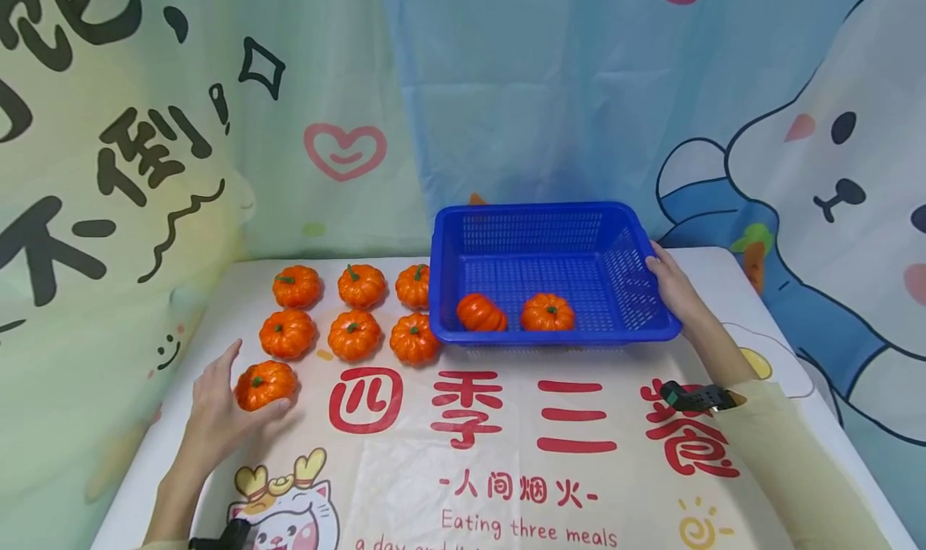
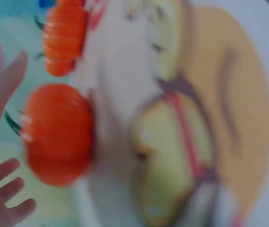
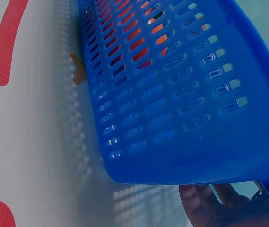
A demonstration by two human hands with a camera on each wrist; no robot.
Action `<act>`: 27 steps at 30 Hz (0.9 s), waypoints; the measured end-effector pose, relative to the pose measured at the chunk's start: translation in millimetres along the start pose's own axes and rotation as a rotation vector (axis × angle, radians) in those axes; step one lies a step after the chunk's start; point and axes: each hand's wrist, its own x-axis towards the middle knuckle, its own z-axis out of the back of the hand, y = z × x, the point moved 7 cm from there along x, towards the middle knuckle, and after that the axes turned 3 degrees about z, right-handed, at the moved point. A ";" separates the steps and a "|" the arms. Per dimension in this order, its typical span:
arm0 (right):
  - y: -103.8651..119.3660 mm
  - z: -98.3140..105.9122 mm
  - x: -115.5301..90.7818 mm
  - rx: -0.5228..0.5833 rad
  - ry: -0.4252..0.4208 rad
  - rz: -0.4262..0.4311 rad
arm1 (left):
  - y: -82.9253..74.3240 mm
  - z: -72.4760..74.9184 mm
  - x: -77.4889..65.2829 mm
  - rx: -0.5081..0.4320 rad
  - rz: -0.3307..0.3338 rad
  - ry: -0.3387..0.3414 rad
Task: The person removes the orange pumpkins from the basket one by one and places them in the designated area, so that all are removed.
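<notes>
My left hand [image 1: 220, 409] is spread at the left of the table, thumb and fingers on either side of a small orange pumpkin [image 1: 266, 385]. In the left wrist view, that pumpkin [image 2: 58, 135] sits just beyond the extended fingers, its green stem towards the hand. At the right, my right hand [image 1: 676, 285] holds the end of a blue plastic basket [image 1: 557, 338] by its rim. Two orange pumpkins lie inside: one on its side [image 1: 481, 313], the other stem up [image 1: 548, 313]. In the right wrist view, fingers [image 3: 203, 203] show at the basket's end wall [image 3: 181, 156].
Several more pumpkins stand in two rows left of the basket, including one at the back left [image 1: 297, 286] and one beside the basket [image 1: 415, 339]. A printed cloth [image 1: 506, 397] covers the white table [image 1: 712, 293]. A cartoon curtain [image 1: 506, 132] hangs close behind.
</notes>
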 end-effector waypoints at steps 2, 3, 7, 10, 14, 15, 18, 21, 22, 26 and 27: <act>-1.1 -1.0 0.6 -0.004 0.004 -0.005 | -13.4 8.5 -4.0 -0.027 -0.017 -0.031; -1.8 -1.2 1.0 -0.006 0.004 -0.007 | -21.6 11.0 -5.6 -0.050 -0.031 -0.039; -3.2 -1.2 1.9 -0.012 -0.001 -0.009 | -60.8 8.2 -11.0 -0.141 -0.125 -0.003; -2.6 -1.4 1.3 -0.012 -0.001 -0.008 | -89.2 -4.0 -13.3 -0.181 -0.177 0.078; -2.4 -1.6 0.1 -0.009 0.002 -0.011 | -118.0 -24.7 -15.8 -0.220 -0.158 0.202; -2.4 -1.9 0.2 -0.004 0.003 -0.010 | -123.0 -29.9 -16.7 -0.229 -0.138 0.236; -3.3 -2.1 0.8 0.002 0.005 -0.017 | -136.4 -42.5 -17.1 -0.273 -0.095 0.317; -4.3 -2.2 1.7 -0.001 0.004 -0.026 | -149.1 -50.4 -14.9 -0.302 -0.097 0.377; -4.8 -2.0 1.7 -0.007 0.004 -0.030 | -154.5 -51.5 -13.5 -0.305 -0.114 0.389; -4.4 0.2 2.8 -0.032 0.000 -0.026 | -184.0 -53.0 -4.7 -0.309 -0.216 0.444; -3.7 1.3 2.5 -0.039 -0.001 -0.025 | -194.7 -53.1 -0.5 -0.314 -0.258 0.461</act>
